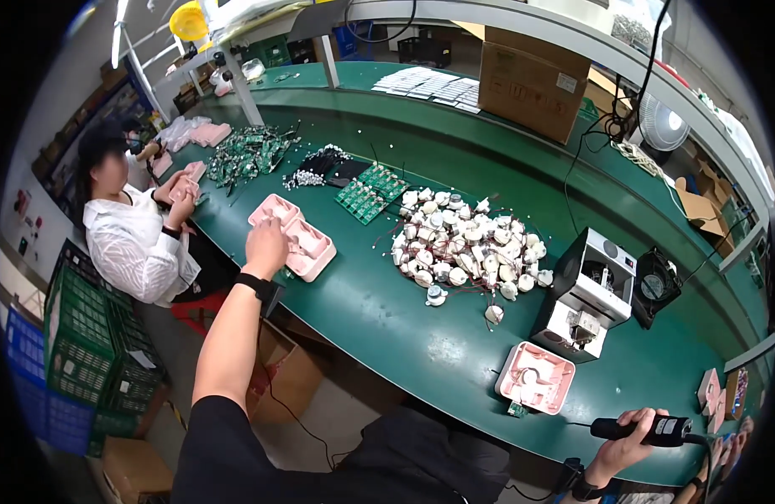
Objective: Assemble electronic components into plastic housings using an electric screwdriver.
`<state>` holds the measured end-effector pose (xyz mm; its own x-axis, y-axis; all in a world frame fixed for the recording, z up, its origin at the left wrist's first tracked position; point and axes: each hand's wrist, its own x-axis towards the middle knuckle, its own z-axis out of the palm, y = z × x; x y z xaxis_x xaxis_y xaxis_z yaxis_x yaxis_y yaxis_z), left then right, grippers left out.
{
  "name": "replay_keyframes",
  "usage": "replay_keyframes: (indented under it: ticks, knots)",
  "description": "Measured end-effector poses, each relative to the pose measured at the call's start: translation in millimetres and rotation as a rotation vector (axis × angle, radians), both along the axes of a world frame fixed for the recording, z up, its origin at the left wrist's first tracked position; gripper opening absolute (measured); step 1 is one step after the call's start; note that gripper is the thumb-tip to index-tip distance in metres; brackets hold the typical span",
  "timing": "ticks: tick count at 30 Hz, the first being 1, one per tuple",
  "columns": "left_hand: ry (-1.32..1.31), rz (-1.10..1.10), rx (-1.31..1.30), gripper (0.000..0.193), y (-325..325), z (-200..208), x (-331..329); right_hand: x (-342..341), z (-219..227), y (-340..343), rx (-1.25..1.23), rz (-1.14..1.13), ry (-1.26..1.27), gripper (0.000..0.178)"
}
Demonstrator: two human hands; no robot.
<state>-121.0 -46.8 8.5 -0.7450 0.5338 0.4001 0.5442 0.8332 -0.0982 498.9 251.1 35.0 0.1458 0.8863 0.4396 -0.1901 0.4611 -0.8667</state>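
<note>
My left hand (267,250) reaches out to the left part of the bench, its fingers closed at the edges of two pink plastic shells that lie side by side. The farther shell (274,204) is partly covered by my fingers; the nearer shell (320,258) shows its moulded inside. At the lower right, my right hand (627,438) is wrapped around a black electric screwdriver (663,431) with its thin bit pointing left. Left of that bit, another open pink shell (562,388) holds fitted parts, and a small green circuit board (517,410) sits at its near edge.
A heap of white motors with wires (467,244) covers the middle of the green bench (379,311). Behind are green circuit boards (370,193). A white-and-black machine (585,294) stands right. A co-worker (131,231) handles pink parts at left; another person's hands (727,454) show at far right.
</note>
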Motion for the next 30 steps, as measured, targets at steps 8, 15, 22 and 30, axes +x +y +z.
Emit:
replay_keyframes:
  ticks: [8,15,22,30]
  knots:
    - [-0.186,-0.196,0.159,0.013,1,7,55,-3,10,0,0.005,-0.011,-0.066,0.021]
    - [-0.378,-0.345,0.227,0.015,44,22,177,-15,9,5,0.008,0.050,-0.089,0.020]
    - [-0.427,-0.479,0.355,0.015,84,11,264,-20,12,0,-0.013,0.041,-0.083,0.026]
    - [-0.421,-0.592,0.397,0.013,108,4,296,-13,10,-1,0.007,0.026,-0.010,0.025]
